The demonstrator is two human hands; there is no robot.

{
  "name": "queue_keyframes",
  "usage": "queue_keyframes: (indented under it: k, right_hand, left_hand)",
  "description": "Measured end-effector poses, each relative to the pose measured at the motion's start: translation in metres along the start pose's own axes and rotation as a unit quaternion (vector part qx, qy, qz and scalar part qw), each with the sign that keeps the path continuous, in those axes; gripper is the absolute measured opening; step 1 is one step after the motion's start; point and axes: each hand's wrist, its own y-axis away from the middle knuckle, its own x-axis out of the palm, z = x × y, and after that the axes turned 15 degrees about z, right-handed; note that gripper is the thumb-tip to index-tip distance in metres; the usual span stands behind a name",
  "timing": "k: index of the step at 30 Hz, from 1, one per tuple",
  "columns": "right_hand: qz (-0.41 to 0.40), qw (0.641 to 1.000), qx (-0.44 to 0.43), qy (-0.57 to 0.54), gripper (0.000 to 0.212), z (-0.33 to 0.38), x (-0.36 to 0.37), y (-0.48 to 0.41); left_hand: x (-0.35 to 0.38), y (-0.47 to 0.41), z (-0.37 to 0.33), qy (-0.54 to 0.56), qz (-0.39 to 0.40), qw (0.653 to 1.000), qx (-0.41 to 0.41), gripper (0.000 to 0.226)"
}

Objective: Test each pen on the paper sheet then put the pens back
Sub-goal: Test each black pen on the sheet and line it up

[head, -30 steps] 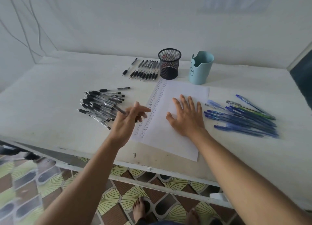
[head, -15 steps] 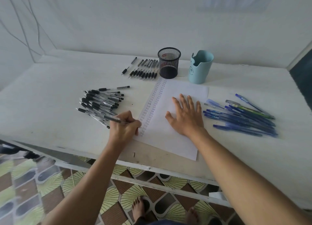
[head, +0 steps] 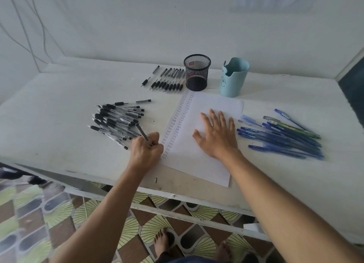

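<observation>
A white paper sheet [head: 212,107] lies on the table, with two columns of small written marks down its left side. My left hand [head: 146,151] grips a black pen [head: 142,132] in a writing hold at the sheet's lower left edge; the tip is hidden under my fingers. My right hand [head: 217,135] presses flat on the middle of the sheet with fingers spread. A heap of black pens [head: 115,120] lies left of the sheet, and a heap of blue pens [head: 281,136] lies to its right.
A black mesh pen cup [head: 197,73] and a light blue cup [head: 233,77] stand behind the sheet. A neat row of black pens [head: 167,80] lies left of the mesh cup. The white table [head: 59,114] ends near my arms; patterned floor and bare feet show below.
My left hand has closed on the black pen and come down from above the table to the sheet's lower left edge. My right hand has stayed flat on the paper.
</observation>
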Motion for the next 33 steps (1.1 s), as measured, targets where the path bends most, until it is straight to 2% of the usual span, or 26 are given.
queue_keyframes:
  k: [14, 18, 22, 33]
  right_hand:
    - [0.0, 1.0, -0.003, 0.001, 0.072, -0.0002, -0.0011, 0.0005]
    - [-0.005, 1.0, -0.001, -0.001, 0.072, 0.0003, -0.0007, 0.0001]
    - [-0.002, 1.0, -0.001, -0.001, 0.072, 0.0005, -0.0006, 0.0002]
    - [0.001, 1.0, -0.001, 0.001, 0.072, 0.0002, -0.001, 0.0005]
  left_hand:
    - [0.0017, 0.0002, 0.0007, -0.019, 0.004, 1.0, 0.017, 0.021]
    - [0.0027, 0.002, -0.002, -0.013, 0.002, 1.0, 0.015, 0.03]
    - [0.0024, 0.003, -0.0023, -0.007, 0.005, 1.0, 0.018, 0.022]
    - [0.0036, 0.0031, -0.0005, -0.017, 0.006, 0.999, 0.032, 0.021]
